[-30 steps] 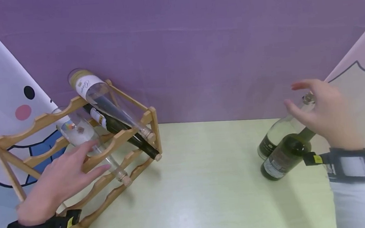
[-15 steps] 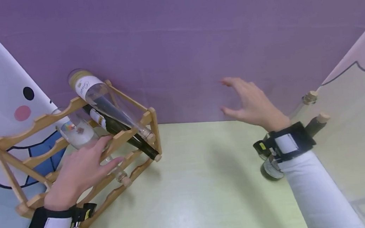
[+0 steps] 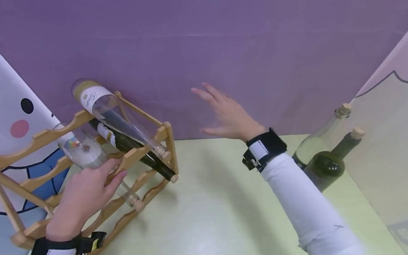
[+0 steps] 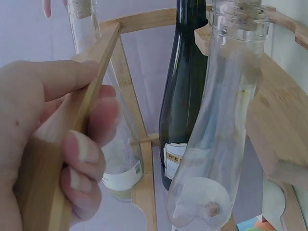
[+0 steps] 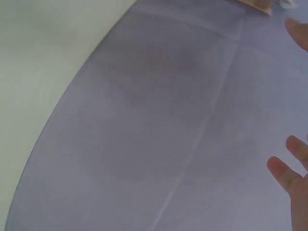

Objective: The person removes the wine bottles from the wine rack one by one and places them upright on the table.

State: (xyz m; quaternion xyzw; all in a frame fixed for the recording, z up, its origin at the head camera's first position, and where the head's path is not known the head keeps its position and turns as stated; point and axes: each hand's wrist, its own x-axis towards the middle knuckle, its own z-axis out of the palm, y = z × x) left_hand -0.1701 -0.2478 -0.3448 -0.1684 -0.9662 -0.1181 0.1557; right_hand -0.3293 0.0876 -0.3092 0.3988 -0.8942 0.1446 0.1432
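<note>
My left hand (image 3: 82, 195) grips the front top rail of a wooden wine rack (image 3: 45, 138). In the left wrist view the fingers (image 4: 83, 147) curl round the rail (image 4: 45, 183), thumb lying along its top. Three corked bottles slope in the rack, necks toward the front: a clear bottle (image 3: 97, 96) on the upper level at the right, a dark green bottle (image 3: 127, 142) below it, and another clear bottle (image 3: 83, 151) behind my left hand. My right hand (image 3: 231, 117) hovers right of the rack, fingers spread, holding nothing; in the right wrist view only some fingertips (image 5: 284, 173) show.
A clear corked bottle (image 3: 320, 137) and a green corked bottle (image 3: 325, 164) stand at the right of the pale table (image 3: 203, 222), partly behind my right sleeve (image 3: 301, 199). A purple backdrop (image 3: 255, 41) rises at the table's back edge.
My right hand has moved left from beside the two standing bottles toward the rack. My left hand has shifted slightly right and closed round the rack's rail. The bottles stay in place.
</note>
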